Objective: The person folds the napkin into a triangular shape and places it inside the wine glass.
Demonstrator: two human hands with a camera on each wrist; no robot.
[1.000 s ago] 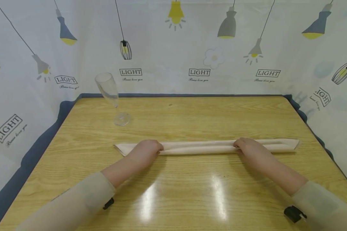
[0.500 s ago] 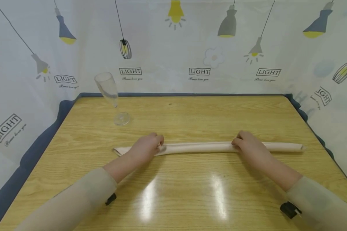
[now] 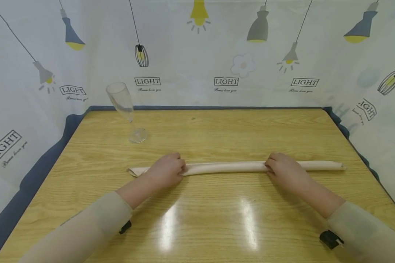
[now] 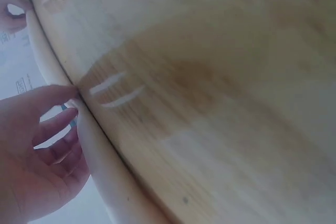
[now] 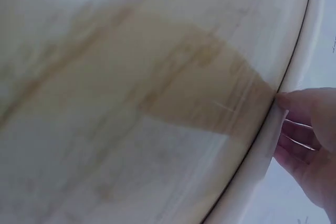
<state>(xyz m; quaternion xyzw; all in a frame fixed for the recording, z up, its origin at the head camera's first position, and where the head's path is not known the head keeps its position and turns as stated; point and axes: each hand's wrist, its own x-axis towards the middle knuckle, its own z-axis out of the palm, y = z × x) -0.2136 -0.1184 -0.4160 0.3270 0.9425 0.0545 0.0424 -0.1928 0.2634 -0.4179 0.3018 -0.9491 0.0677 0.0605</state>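
Note:
A cream cloth napkin (image 3: 225,167), rolled into a long narrow strip, lies crosswise on the wooden table (image 3: 214,204). My left hand (image 3: 166,170) pinches it left of its middle, thumb on the near side and fingers curled over the top. Right of the middle, my right hand (image 3: 284,168) grips the roll in the same way. In the left wrist view the thumb and fingers of the left hand (image 4: 44,145) close around the cloth roll (image 4: 100,150). The right wrist view has the right hand (image 5: 310,135) holding the cloth (image 5: 257,166) along the tabletop.
A clear champagne flute (image 3: 121,100) stands upright at the back left of the table, beyond the napkin. A white curtain (image 3: 191,69) printed with lamps surrounds the table at the back and sides.
The napkin has gone from a flat folded strip to a narrower, rounder roll. Both hands lifted their fingers slightly, then curled them over the roll again.

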